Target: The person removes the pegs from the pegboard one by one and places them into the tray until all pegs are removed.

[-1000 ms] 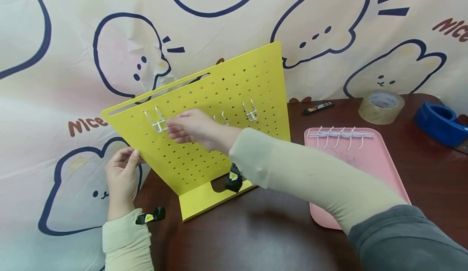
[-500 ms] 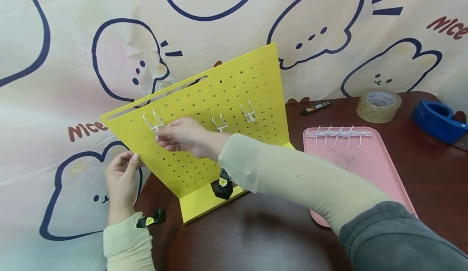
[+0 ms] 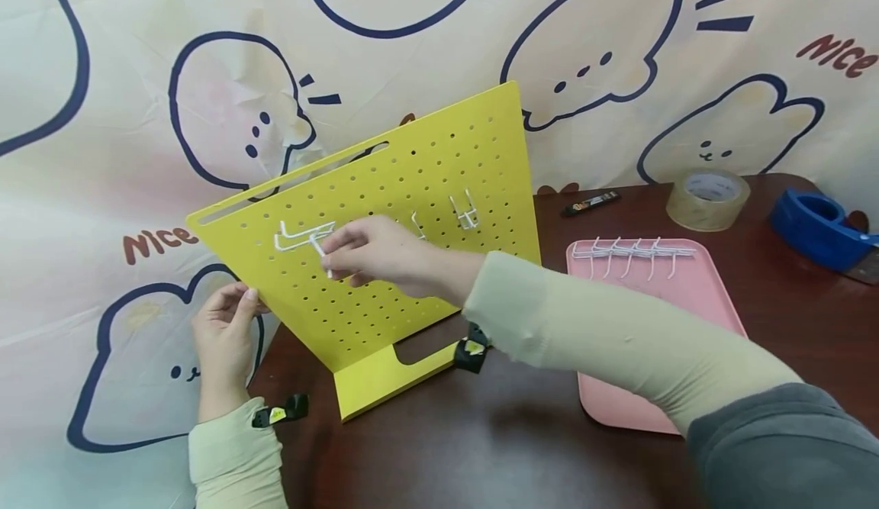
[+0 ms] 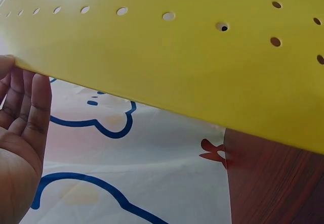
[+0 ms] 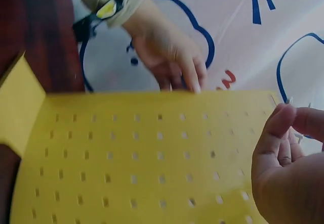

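Note:
A yellow pegboard (image 3: 412,181) stands tilted on the dark wooden table (image 3: 481,448). My right hand (image 3: 374,253) pinches a white wire hook (image 3: 301,236) in front of the board's upper left holes; the hook lies sideways. The same hand (image 5: 291,163) shows at the right of the right wrist view over the board (image 5: 126,158). Two more white hooks (image 3: 467,211) hang on the board further right. My left hand (image 3: 226,326) holds the board's left edge between thumb and fingers; its fingers (image 4: 25,113) reach the edge of the board (image 4: 202,57).
A pink tray (image 3: 687,341) right of the board carries a white multi-hook rail (image 3: 632,251). Behind it lie a black pen (image 3: 590,202), a clear tape roll (image 3: 707,200) and a blue tape dispenser (image 3: 817,227). A cartoon-printed cloth (image 3: 137,112) hangs behind and to the left.
The white hook in my right hand stood upright at the board's holes before and now lies sideways. The right hand has shifted slightly right. My left hand stays on the edge.

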Demonstrator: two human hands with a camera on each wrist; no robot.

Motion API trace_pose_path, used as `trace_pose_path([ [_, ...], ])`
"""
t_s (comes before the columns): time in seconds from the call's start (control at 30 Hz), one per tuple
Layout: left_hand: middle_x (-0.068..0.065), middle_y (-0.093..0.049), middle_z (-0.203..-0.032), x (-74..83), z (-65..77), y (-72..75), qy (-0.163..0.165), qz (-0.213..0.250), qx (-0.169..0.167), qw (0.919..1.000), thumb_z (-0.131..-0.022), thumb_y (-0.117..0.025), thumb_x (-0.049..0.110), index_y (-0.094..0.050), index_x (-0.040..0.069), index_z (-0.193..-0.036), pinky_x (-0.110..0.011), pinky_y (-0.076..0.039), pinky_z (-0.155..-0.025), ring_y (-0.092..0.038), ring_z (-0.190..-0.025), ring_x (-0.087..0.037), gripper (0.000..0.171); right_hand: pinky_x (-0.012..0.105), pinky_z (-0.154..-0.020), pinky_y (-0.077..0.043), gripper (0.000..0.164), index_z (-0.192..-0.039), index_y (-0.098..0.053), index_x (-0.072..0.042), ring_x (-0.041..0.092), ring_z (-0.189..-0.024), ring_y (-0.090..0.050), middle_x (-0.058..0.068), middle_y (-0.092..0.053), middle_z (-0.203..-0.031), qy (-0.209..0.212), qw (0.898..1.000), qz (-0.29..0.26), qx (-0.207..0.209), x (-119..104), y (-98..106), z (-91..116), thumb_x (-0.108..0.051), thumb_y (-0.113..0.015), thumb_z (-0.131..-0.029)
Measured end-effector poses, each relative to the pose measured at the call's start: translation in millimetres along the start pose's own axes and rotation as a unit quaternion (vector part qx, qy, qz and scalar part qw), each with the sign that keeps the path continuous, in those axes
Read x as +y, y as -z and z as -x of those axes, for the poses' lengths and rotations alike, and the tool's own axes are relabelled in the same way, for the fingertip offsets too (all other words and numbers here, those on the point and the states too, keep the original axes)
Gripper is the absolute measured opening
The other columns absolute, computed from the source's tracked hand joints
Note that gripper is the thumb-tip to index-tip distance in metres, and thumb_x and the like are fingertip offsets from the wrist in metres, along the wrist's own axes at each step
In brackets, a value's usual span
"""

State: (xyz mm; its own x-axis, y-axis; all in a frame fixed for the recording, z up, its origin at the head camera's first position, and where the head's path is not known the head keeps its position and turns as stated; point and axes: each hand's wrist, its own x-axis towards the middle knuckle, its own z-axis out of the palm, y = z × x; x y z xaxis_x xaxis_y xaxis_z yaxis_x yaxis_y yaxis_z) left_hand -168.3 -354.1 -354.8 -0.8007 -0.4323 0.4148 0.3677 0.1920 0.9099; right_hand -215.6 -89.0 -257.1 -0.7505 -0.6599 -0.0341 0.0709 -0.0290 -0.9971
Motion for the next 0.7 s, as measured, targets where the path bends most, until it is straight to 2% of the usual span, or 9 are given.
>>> trace_pose_path([
  [0.07, -0.007, -0.067, -0.095, 0.6, -0.5, 0.3, -0.003, 0.001, 0.001, 1.0, -0.1, -0.069, 0.008, -0.07, -0.004, -0.102, -0.016, -0.056, -0.078, -0.065, -0.077, -0.014, 0.012, 0.027, -0.077, -0.059, 0.029, -0.128, -0.062, 0.008, 0.022, -0.092, -0.067, 0.024, -0.068, -0.119, 0.024, 0.999, 0.038, -0.002, -1.9, 12.8, 8.9, -0.003, -0.065, -0.101],
  [0.17, -0.007, -0.069, -0.095, 0.7, -0.5, 0.7, -0.008, 0.007, -0.001, 0.9999, -0.1, -0.068, 0.006, -0.07, -0.005, -0.102, -0.017, -0.056, -0.078, -0.066, -0.077, -0.014, 0.011, 0.034, -0.084, -0.059, 0.029, -0.127, -0.062, 0.008, 0.031, -0.1, -0.068, 0.025, -0.068, -0.119, 0.049, 0.995, 0.081, 0.013, -4.1, 35.0, 22.9, -0.004, -0.065, -0.101],
  [0.3, -0.005, -0.069, -0.095, -1.2, 0.0, 0.3, -0.015, 0.013, -0.001, 0.9998, -0.1, -0.067, 0.004, -0.069, -0.007, -0.102, -0.017, -0.056, -0.077, -0.066, -0.076, -0.013, 0.012, 0.044, -0.093, -0.057, 0.029, -0.126, -0.061, 0.009, 0.041, -0.11, -0.064, 0.026, -0.066, -0.121, 0.061, 0.991, 0.108, 0.056, -5.5, 71.4, 44.4, -0.005, -0.065, -0.101],
  [0.4, -0.005, -0.069, -0.094, -2.1, 0.6, 0.2, -0.02, 0.019, 0.002, 0.9996, -0.1, -0.066, 0.002, -0.067, -0.011, -0.102, -0.017, -0.056, -0.076, -0.065, -0.075, -0.013, 0.013, 0.047, -0.098, -0.054, 0.031, -0.129, -0.058, 0.009, 0.041, -0.113, -0.062, 0.026, -0.064, -0.125, 0.054, 0.987, 0.116, 0.096, -3.9, 100.9, 61.2, -0.005, -0.064, -0.102],
  [0.53, -0.004, -0.07, -0.094, -2.2, 1.3, 0.1, -0.021, 0.025, 0.005, 0.9995, -0.101, -0.065, 0.002, -0.067, -0.011, -0.102, -0.016, -0.056, -0.076, -0.066, -0.076, -0.013, 0.013, 0.039, -0.097, -0.053, 0.035, -0.134, -0.053, 0.011, 0.032, -0.108, -0.062, 0.027, -0.061, -0.126, 0.027, 0.982, 0.111, 0.151, 4.7, 139.1, 81.8, -0.005, -0.061, -0.103],
  [0.7, -0.004, -0.071, -0.094, -2.5, 0.2, -1.9, -0.029, 0.027, 0.003, 0.9992, -0.101, -0.065, 0.001, -0.068, -0.011, -0.103, -0.016, -0.056, -0.076, -0.066, -0.075, -0.013, 0.013, 0.028, -0.091, -0.055, 0.036, -0.134, -0.052, 0.01, 0.021, -0.102, -0.063, 0.019, -0.062, -0.119, -0.008, 0.969, 0.127, 0.212, 27.1, 183.0, 107.4, -0.01, -0.06, -0.105],
])
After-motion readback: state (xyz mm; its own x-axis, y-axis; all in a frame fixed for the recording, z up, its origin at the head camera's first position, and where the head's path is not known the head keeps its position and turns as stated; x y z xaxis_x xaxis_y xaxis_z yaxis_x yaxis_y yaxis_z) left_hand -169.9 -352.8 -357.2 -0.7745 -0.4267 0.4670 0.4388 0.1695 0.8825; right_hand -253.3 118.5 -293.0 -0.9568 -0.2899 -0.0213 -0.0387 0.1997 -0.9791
